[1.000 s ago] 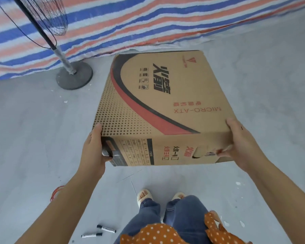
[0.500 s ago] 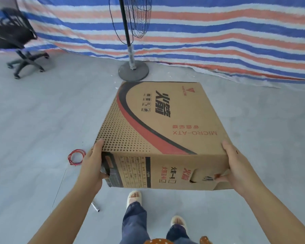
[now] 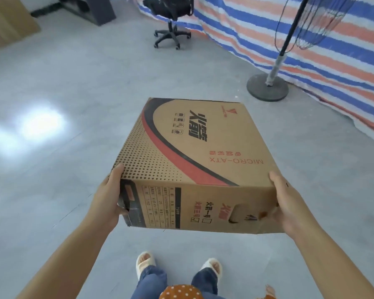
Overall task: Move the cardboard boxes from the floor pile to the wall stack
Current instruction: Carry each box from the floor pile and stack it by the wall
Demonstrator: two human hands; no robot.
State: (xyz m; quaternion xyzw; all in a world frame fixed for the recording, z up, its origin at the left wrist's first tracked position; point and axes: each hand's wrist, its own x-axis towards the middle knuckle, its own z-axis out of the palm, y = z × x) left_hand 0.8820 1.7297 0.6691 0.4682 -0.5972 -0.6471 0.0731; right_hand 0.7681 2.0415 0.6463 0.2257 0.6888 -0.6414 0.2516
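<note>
Above the grey floor (image 3: 52, 169), the MICRO-ATX cardboard box (image 3: 192, 160) rides carried, left hand (image 3: 109, 195) and right hand (image 3: 287, 201) clamped on its near corners; view has swung from standing fan (image 3: 268, 87) toward office chair (image 3: 171, 22) and stacked cardboard (image 3: 7, 22), likely the wall stack.

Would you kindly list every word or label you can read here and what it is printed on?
"MICRO-ATX": red, on top of the cardboard box, reading upside down to the camera.
Large black and small red Chinese characters on the top: not transcribed.
Table and labels on the near side: too small to read.
</note>
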